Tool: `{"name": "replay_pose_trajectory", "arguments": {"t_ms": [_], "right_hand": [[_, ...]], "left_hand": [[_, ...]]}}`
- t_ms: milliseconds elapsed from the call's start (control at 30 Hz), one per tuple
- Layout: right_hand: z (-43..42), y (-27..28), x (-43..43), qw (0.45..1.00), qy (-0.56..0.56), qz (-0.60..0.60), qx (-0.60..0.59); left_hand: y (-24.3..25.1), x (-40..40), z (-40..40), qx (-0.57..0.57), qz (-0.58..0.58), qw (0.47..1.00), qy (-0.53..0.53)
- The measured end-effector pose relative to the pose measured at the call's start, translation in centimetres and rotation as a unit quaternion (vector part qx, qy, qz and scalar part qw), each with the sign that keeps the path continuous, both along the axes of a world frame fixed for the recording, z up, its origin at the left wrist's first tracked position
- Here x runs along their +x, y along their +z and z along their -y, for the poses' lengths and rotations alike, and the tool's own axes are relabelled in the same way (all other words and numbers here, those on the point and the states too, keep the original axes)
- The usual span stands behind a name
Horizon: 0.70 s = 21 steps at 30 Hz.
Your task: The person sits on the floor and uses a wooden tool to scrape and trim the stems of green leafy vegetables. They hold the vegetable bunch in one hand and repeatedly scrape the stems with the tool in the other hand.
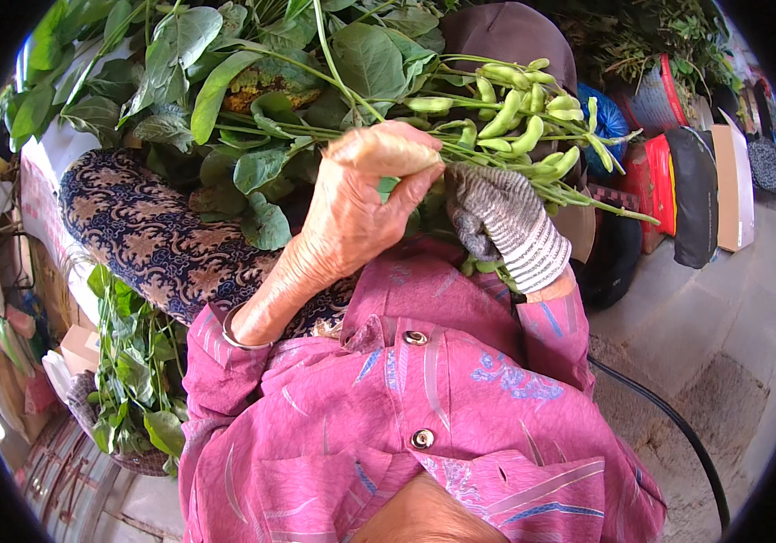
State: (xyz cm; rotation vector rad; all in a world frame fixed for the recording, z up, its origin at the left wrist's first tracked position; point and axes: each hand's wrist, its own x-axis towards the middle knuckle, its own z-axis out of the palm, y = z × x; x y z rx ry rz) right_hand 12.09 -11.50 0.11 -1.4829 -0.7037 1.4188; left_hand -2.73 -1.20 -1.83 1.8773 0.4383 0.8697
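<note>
Green soybean stalks with plump pods (513, 115) and broad leaves (367, 61) lie across my lap, over dark patterned trousers (143, 217). My bare left hand (374, 183) is raised over the stalks, its fingers curled and its fingertips together. Whether anything is pinched in them cannot be told. Just to its right, my right hand (496, 217), in a grey striped knit glove, is closed around the lower side of the stalk bundle, with stems and small leaves showing beneath it. The pods hang out to the right above the glove.
More leafy stalks (133, 366) stand in a basket at lower left. To the right are a blue plastic bag (598, 125), a black package (693, 197) and a cardboard piece (733, 183). A black cable (680, 421) curves over the paved floor. Cut greenery (646, 34) is heaped at upper right.
</note>
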Motion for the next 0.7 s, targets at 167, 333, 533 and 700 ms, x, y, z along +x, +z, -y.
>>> {"name": "replay_pose_trajectory", "arguments": {"t_ms": [167, 333, 533, 700], "right_hand": [[-0.9, 0.6, -0.1, 0.95, 0.111, 0.289, 0.049], [-2.5, 1.7, -0.3, 0.931, 0.063, 0.356, 0.053], [-3.3, 2.2, -0.4, 0.867, 0.044, 0.469, 0.164], [-2.2, 0.6, -1.0, 0.86, 0.112, 0.496, 0.051]], "left_hand": [[0.3, -0.4, 1.1, 0.008, 0.036, 0.998, 0.045], [1.0, -1.1, 0.9, -0.081, 0.021, 0.99, 0.113], [2.5, -0.3, -0.1, -0.359, 0.116, 0.923, 0.077], [1.1, -0.3, 0.1, -0.335, 0.092, 0.933, 0.093]]}}
